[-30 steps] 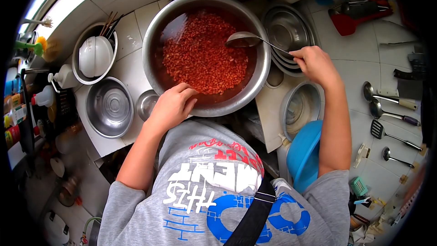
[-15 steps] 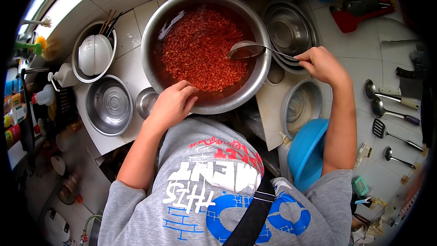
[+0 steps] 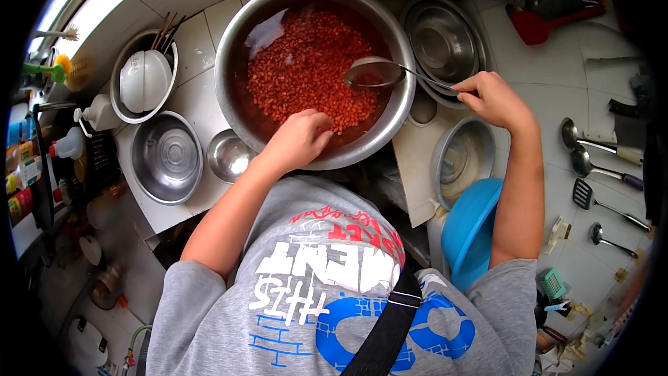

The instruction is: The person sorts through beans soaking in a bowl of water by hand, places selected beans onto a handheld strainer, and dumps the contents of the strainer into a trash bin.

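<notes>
A wide metal basin (image 3: 399, 118) holds many reddish-brown beans (image 3: 306, 63) in reddish liquid. My right hand (image 3: 495, 101) grips the thin handle end of a metal ladle (image 3: 376, 73) at the basin's right. The ladle's round bowl lies inside the rim, over the right edge of the beans, and its handle crosses the rim. My left hand (image 3: 303, 141) reaches over the near rim to the front edge of the beans. Its fingers are curled together, tips partly hidden, so whatever they may pinch cannot be made out.
Left of the basin stand a metal bowl (image 3: 167, 160), a smaller bowl (image 3: 229, 156) and a bowl with white dishes (image 3: 145, 82). Stacked metal basins (image 3: 442, 38), another metal bowl (image 3: 465, 157) and a blue basin (image 3: 470, 230) are at right. Utensils, including a slotted turner (image 3: 582, 193), hang beyond.
My left hand has moved right and further over the basin, from the near rim to the beans, its fingers more curled. The ladle's bowl has shifted slightly left and up.
</notes>
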A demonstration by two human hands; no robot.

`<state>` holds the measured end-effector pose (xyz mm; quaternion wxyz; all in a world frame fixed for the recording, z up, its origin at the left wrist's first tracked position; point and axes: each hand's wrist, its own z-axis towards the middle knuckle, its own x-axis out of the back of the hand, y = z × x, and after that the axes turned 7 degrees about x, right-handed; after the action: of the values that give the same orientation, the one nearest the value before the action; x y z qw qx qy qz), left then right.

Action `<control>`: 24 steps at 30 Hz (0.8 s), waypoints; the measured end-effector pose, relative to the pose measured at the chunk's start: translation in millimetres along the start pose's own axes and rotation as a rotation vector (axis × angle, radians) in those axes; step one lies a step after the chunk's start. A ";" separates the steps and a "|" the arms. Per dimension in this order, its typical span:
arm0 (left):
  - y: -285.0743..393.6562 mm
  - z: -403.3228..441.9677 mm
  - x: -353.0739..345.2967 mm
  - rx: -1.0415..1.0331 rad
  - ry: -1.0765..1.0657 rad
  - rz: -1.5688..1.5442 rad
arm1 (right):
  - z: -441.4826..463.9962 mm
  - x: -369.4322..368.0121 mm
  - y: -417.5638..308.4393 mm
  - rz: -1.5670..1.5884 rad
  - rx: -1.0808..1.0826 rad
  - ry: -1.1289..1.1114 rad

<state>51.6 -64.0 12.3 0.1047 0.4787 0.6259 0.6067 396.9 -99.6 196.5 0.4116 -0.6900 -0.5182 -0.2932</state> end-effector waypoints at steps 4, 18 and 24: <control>-0.9 56.9 -42.7 0.048 0.013 0.068 | -6.8 -1.1 1.9 0.031 -0.034 0.044; 9.1 118.4 -90.3 -0.018 -0.091 0.277 | -46.4 -23.6 15.4 0.276 -0.131 0.185; -23.0 125.4 -110.1 -0.062 -0.069 0.274 | -50.7 -28.1 19.7 0.271 -0.125 0.176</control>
<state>187.3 -56.8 -87.3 0.0571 0.5771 0.5315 0.6175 408.7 -159.5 192.8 0.4474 -0.7494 -0.3631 -0.3262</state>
